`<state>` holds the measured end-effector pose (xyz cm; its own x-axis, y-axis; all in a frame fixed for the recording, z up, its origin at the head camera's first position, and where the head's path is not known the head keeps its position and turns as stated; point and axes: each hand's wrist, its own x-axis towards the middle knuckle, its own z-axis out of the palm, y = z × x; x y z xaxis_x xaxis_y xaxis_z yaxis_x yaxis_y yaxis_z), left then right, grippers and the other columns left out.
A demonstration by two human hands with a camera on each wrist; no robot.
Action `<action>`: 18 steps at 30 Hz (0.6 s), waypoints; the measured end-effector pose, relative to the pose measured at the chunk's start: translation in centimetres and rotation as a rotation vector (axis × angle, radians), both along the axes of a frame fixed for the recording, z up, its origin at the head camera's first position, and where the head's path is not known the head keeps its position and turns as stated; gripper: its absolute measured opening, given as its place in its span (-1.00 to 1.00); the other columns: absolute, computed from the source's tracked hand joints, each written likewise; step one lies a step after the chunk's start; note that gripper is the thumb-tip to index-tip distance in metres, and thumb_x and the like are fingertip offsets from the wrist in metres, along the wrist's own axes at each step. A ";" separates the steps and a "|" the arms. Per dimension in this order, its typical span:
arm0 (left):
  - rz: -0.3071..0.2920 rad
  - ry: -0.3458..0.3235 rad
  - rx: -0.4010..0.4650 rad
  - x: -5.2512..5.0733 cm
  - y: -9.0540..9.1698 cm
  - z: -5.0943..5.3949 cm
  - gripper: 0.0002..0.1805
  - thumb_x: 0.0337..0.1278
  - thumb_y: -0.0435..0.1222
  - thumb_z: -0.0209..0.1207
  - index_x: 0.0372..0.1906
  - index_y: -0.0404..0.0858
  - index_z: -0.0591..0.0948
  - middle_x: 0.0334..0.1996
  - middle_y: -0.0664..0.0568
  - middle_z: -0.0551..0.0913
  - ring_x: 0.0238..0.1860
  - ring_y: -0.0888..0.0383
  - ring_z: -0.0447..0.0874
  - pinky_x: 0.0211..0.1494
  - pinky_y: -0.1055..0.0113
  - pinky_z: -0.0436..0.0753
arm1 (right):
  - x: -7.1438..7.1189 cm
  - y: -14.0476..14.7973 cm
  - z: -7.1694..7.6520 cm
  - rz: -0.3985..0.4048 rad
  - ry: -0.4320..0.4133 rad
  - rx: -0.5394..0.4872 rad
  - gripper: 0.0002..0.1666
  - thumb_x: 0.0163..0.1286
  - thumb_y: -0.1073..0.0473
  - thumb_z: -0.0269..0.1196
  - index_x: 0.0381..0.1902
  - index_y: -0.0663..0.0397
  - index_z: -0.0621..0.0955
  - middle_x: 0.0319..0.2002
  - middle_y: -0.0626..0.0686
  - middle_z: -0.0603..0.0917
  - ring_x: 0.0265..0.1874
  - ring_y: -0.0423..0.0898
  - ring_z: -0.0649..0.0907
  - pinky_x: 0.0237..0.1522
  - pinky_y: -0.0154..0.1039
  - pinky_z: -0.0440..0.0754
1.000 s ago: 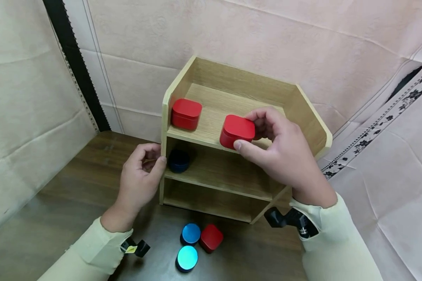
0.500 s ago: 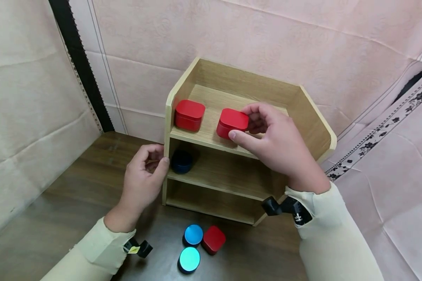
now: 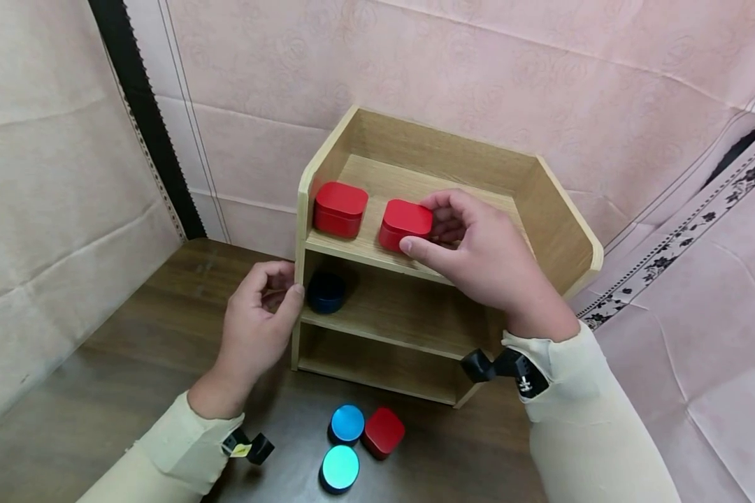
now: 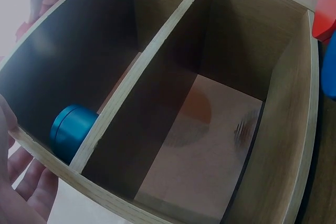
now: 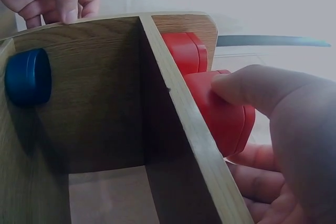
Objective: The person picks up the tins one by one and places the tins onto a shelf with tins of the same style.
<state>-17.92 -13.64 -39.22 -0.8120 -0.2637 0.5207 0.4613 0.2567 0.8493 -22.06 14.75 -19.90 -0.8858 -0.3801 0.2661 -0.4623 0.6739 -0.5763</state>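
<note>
A small wooden shelf (image 3: 409,269) stands on the table. My right hand (image 3: 481,255) holds a red rounded-square box (image 3: 405,225) between thumb and fingers, at the front of the top shelf. In the right wrist view my thumb lies on that red box (image 5: 223,114). Left of it, against the side panel, sits a second red box (image 3: 341,209). My left hand (image 3: 258,325) grips the shelf's left side panel, its thumb at the front edge. Close by, on the middle shelf, is a dark blue round tin (image 3: 326,292), also seen in the left wrist view.
In front of the shelf, on the dark wooden table (image 3: 132,391), stand a blue-lidded round tin (image 3: 347,423), a tin with a turquoise-looking lid (image 3: 340,468) and another red box (image 3: 384,433). Pale cloth (image 3: 447,70) hangs behind and at both sides.
My right hand has brought the red box left and lower, closer to the red box on the top shelf. The left hand keeps its place on the side panel.
</note>
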 end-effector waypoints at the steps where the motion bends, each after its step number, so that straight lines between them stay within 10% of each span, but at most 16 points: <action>1: 0.003 -0.006 -0.007 0.0 0.0 0.0 -0.72 0.57 -0.34 0.30 0.24 -0.29 0.66 0.00 -0.06 0.74 0.07 0.17 0.73 0.20 0.59 0.68 | 0.0 0.0 0.0 0.000 -0.003 0.002 -0.40 0.42 -0.13 0.60 0.30 -0.18 0.65 0.07 -0.07 0.80 0.01 -0.05 0.76 0.18 -0.04 0.72; 18: 0.003 -0.007 -0.002 -0.1 0.0 0.0 -0.72 0.56 -0.35 0.31 0.23 -0.30 0.67 0.01 -0.09 0.75 0.07 0.19 0.73 0.20 0.61 0.67 | -0.1 -0.2 0.2 -0.013 -0.014 0.043 -0.38 0.42 -0.16 0.60 0.33 -0.20 0.64 0.09 -0.07 0.80 0.03 -0.05 0.76 0.20 -0.04 0.72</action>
<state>-17.98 -13.69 -39.23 -0.8149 -0.2653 0.5153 0.4544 0.2594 0.8522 -22.15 14.59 -19.71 -0.8946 -0.3790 0.2369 -0.4449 0.7044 -0.5530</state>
